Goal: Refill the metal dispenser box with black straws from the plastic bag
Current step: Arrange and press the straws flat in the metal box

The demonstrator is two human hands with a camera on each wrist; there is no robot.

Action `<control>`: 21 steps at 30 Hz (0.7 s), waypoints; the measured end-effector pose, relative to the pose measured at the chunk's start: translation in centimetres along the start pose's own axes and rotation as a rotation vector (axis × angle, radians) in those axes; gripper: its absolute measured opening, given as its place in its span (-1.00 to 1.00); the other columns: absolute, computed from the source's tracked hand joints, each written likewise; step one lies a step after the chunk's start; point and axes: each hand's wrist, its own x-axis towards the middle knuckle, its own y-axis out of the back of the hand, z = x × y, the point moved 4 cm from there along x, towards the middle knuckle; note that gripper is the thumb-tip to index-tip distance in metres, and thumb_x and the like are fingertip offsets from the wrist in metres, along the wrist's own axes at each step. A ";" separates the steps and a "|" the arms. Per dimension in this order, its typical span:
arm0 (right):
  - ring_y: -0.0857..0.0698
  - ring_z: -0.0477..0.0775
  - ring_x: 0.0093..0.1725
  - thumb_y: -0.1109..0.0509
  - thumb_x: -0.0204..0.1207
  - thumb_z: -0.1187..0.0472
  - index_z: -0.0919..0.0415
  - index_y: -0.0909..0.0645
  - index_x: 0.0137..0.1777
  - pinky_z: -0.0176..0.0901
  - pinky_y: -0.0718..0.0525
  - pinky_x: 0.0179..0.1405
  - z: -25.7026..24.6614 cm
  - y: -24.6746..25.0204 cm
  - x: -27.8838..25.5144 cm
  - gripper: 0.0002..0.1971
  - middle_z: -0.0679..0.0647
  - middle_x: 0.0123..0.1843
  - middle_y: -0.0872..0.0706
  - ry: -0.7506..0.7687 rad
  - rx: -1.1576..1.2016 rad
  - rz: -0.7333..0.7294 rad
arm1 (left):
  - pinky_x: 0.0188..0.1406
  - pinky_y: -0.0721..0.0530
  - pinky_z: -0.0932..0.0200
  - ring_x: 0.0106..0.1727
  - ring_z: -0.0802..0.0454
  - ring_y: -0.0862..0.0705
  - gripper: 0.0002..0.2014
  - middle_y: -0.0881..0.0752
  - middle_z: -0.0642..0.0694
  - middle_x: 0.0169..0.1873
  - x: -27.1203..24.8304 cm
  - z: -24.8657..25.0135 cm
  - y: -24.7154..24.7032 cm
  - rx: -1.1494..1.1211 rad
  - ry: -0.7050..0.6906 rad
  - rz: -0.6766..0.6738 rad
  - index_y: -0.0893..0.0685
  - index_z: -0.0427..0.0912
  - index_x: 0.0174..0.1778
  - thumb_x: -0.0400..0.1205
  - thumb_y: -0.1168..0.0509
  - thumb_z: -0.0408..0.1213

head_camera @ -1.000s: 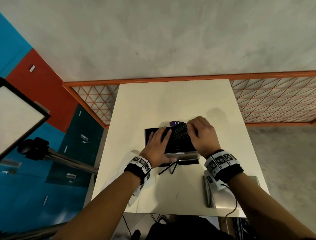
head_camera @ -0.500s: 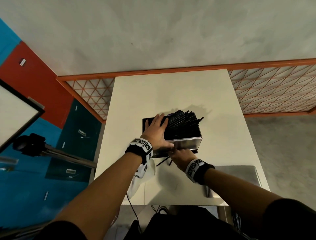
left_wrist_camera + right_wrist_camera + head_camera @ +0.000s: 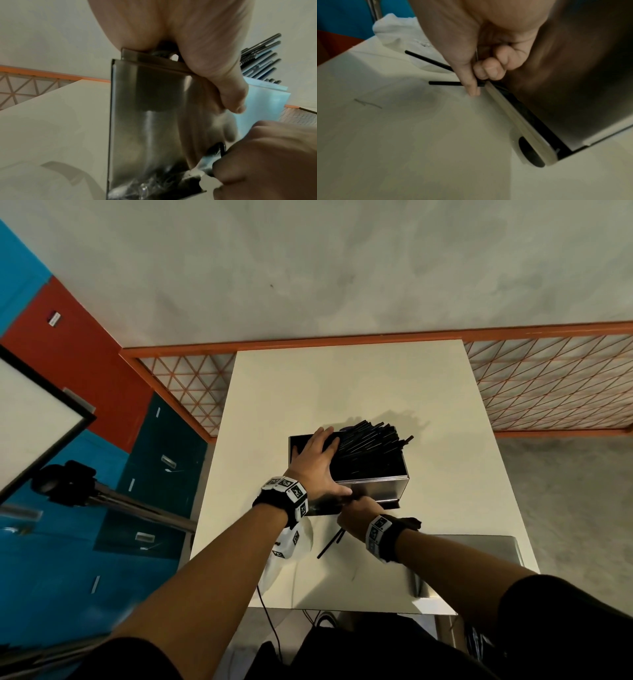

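Note:
The metal dispenser box [image 3: 373, 491] stands mid-table with its top open, and a heap of black straws [image 3: 371, 445] sticks out at its far right. My left hand [image 3: 315, 463] lies flat on the box's left top, its thumb [image 3: 231, 94] pressed on the front face [image 3: 145, 115]. My right hand [image 3: 359, 510] is curled at the box's lower front slot. There it pinches the end of a black straw [image 3: 445, 83] lying on the table. A second loose straw [image 3: 426, 59] lies beside it. In the left wrist view, clear plastic [image 3: 267, 100] shows around the straws [image 3: 260, 54].
A crumpled white plastic bag [image 3: 291, 553] lies on the table [image 3: 342, 392] under my left wrist. A metal lid [image 3: 472, 563] sits at the near right edge. An orange mesh railing [image 3: 548, 381] runs behind the table. A tripod [image 3: 68, 484] stands to the left.
My right hand left the top of the straws and came down to the box's lower front, where it now pinches a loose straw. The left hand stayed on the box.

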 end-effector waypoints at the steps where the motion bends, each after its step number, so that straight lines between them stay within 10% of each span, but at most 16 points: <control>1: -0.75 0.29 0.15 -0.27 0.65 0.37 0.28 -0.73 0.15 0.10 -0.67 0.13 -0.3 0.0 -0.1 -0.77 0.18 0.12 -0.79 0.027 -0.006 -0.020 | 0.67 0.00 -0.54 0.77 0.10 0.26 0.26 0.18 0.14 0.76 0.0 0.0 -0.1 0.001 -0.003 0.008 -0.07 -0.08 0.80 0.30 -0.51 0.43; 11: -0.74 0.30 -0.14 -0.24 0.67 0.29 0.26 -0.71 -0.06 -0.05 -0.51 -0.37 -5.7 0.4 -1.2 -0.80 0.21 -0.01 -0.68 0.251 0.125 0.023 | 0.67 -0.07 -0.52 0.76 0.07 0.30 0.29 0.23 0.14 0.74 -1.2 0.4 -1.6 0.034 -0.020 0.047 0.00 -0.06 0.80 0.30 -0.48 0.47; 15: -0.71 0.41 -0.09 -0.19 0.67 0.27 0.38 -0.56 0.19 0.15 -0.68 -0.24 -5.0 1.6 -2.8 -0.77 0.33 0.17 -0.61 0.205 0.284 0.169 | 0.69 0.09 -0.49 0.77 0.06 0.30 0.25 0.23 0.11 0.76 -1.4 0.5 -1.1 0.007 -0.026 0.025 0.02 0.00 0.80 0.33 -0.50 0.42; 21: -0.71 0.24 -0.16 -0.50 0.48 0.21 0.30 -0.75 -0.17 -0.01 -0.71 -0.19 3.0 6.8 -7.5 -0.86 0.20 -0.04 -0.67 0.109 0.741 0.559 | 0.75 -0.05 -0.12 0.76 0.00 -0.11 -0.22 -0.11 0.01 0.77 -1.9 -0.6 0.7 -0.346 -0.031 0.153 -0.29 0.00 0.75 0.64 -0.35 0.20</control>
